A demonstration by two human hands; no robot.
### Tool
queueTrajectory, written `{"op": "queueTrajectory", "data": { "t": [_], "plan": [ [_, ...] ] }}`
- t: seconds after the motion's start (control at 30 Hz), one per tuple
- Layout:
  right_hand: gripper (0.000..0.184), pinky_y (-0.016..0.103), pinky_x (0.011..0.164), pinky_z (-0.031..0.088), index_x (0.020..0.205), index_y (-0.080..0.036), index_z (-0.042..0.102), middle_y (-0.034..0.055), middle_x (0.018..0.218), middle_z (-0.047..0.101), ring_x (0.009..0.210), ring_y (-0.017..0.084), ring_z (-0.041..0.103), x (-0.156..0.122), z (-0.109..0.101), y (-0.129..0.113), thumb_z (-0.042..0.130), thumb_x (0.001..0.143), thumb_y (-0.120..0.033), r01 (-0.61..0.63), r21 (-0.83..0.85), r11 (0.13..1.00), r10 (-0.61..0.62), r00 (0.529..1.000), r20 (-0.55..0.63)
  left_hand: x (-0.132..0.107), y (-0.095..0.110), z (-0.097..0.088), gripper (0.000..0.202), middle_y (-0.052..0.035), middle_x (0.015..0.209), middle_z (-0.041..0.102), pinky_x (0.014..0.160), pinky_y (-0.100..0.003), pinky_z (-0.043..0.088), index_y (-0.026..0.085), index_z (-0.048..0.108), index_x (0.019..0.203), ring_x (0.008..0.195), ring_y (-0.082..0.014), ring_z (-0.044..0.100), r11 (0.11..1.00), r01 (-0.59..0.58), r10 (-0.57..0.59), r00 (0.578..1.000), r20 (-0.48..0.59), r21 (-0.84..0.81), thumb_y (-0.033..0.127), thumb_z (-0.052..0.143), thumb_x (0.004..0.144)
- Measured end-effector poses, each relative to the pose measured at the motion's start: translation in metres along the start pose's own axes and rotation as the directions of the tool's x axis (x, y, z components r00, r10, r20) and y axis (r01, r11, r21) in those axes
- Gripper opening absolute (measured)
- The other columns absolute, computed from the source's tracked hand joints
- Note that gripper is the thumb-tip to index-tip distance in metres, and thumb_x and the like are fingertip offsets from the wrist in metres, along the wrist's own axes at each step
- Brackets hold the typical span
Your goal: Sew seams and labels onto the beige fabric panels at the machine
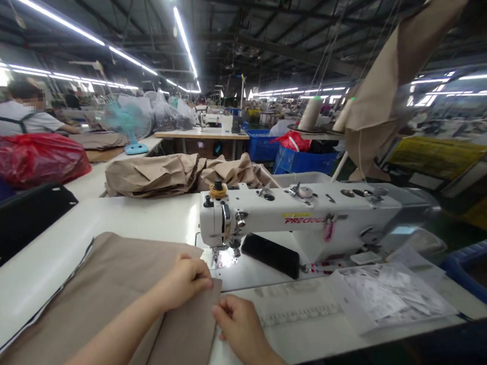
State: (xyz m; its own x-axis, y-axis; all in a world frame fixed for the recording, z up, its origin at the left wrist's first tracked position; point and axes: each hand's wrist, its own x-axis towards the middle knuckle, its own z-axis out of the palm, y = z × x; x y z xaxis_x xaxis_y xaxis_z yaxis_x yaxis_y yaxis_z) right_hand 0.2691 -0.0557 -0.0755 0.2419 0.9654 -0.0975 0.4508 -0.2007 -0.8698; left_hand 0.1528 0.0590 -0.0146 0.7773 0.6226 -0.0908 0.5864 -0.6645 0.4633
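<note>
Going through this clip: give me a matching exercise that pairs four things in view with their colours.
Things:
1. fabric
2. sewing machine
3. fan
4. plastic bag

Colours:
A. red
B. tan
C. pale blue
D. white

Pairs: 1-B, 2-D, 3-C, 4-A

Narrow gap between left hand (pixel 186 281) and presser foot (pixel 221 257) — sewing machine head (pixel 297 212), black phone (pixel 270 255) block forward reach.
</note>
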Motion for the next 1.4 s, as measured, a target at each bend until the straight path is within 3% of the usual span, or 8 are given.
{"op": "queueTrajectory", "data": {
  "t": [0.13,0.23,0.37,0.43,0.53,1.0,1.23,1.4],
  "plan": [
    [0.012,0.028,0.058,0.041,0.067,-0.018,0.061,0.0057,0.068,0.066,0.069,0.022,0.061,0.025,-0.014,-0.008,0.054,0.077,-0.019,0.146,-0.559,0.816,-0.192,0.981,-0.024,0.014,-0.008,0.022,0.013,-0.0030,0.081,0.065,0.091,-0.043,0.030,0.018,0.060,0.074,0.085,-0.0207,0.056,0.992,0.051,-0.036,0.992,-0.124,0.116,0.021,0.050,0.080],
    [0.006,0.032,0.070,0.042,0.080,-0.019,0.064,0.0063,0.089,0.066,0.089,0.024,0.057,0.041,-0.021,-0.005,0.060,0.076,-0.019,0.264,-0.635,0.726,-0.357,0.934,-0.019,0.020,-0.015,0.034,0.018,-0.0103,0.101,0.063,0.091,-0.047,0.032,0.017,0.061,0.089,0.100,-0.0265,0.051,0.980,0.050,-0.013,0.982,-0.188,0.192,0.016,0.044,0.083],
    [0.008,0.035,0.080,0.039,0.085,-0.023,0.065,0.0008,0.094,0.066,0.097,0.022,0.052,0.048,-0.022,0.010,0.063,0.078,-0.024,0.446,-0.614,0.651,-0.549,0.835,0.024,0.008,-0.022,0.039,0.024,-0.0049,0.106,0.064,0.090,-0.034,0.040,0.021,0.062,0.095,0.100,-0.0203,0.054,0.969,-0.096,0.121,0.988,-0.099,0.226,0.014,0.042,0.084],
    [0.008,0.036,0.083,0.037,0.086,-0.024,0.065,0.0002,0.095,0.066,0.099,0.022,0.051,0.047,-0.021,0.015,0.061,0.080,-0.023,0.452,-0.606,0.654,-0.565,0.825,0.006,-0.002,-0.022,0.039,0.029,-0.0030,0.118,0.060,0.095,-0.032,0.039,0.023,0.057,0.110,0.109,-0.0193,0.051,0.961,-0.154,0.173,0.983,-0.064,0.229,0.018,0.045,0.084],
    [0.010,0.039,0.086,0.036,0.089,-0.024,0.065,-0.0001,0.100,0.065,0.102,0.024,0.049,0.049,-0.020,0.016,0.059,0.081,-0.022,0.432,-0.600,0.674,-0.552,0.834,-0.020,-0.012,-0.017,0.040,0.042,-0.0057,0.132,0.049,0.103,-0.038,0.032,0.020,0.045,0.125,0.120,-0.0226,0.043,0.943,-0.180,0.209,0.975,-0.078,0.279,0.023,0.047,0.083],
    [0.026,0.039,0.086,0.038,0.105,-0.024,0.061,0.0060,0.109,0.059,0.103,0.025,0.048,0.057,-0.024,0.019,0.058,0.079,-0.020,0.377,-0.638,0.671,-0.498,0.867,-0.011,0.001,-0.013,0.049,0.038,-0.0072,0.129,0.051,0.102,-0.042,0.033,0.019,0.048,0.122,0.119,-0.0249,0.044,0.951,-0.094,0.153,0.970,-0.187,0.295,0.028,0.043,0.085],
    [0.013,0.038,0.086,0.038,0.089,-0.024,0.064,0.0047,0.102,0.059,0.100,0.024,0.048,0.054,-0.024,0.022,0.059,0.077,-0.022,0.422,-0.601,0.679,-0.548,0.836,-0.033,-0.004,-0.010,0.059,0.044,-0.0108,0.135,0.045,0.102,-0.050,0.032,0.019,0.049,0.121,0.124,-0.0306,0.038,0.945,-0.086,0.147,0.974,-0.173,0.316,0.027,0.051,0.078],
    [0.020,0.038,0.085,0.039,0.099,-0.023,0.063,0.0089,0.104,0.056,0.100,0.024,0.048,0.058,-0.023,0.023,0.054,0.081,-0.020,0.347,-0.653,0.673,-0.486,0.873,-0.037,0.009,-0.010,0.054,0.039,-0.0141,0.131,0.049,0.102,-0.052,0.032,0.017,0.051,0.117,0.123,-0.0321,0.040,0.944,-0.062,0.124,0.977,-0.173,0.323,0.030,0.049,0.080]
  ]
}}
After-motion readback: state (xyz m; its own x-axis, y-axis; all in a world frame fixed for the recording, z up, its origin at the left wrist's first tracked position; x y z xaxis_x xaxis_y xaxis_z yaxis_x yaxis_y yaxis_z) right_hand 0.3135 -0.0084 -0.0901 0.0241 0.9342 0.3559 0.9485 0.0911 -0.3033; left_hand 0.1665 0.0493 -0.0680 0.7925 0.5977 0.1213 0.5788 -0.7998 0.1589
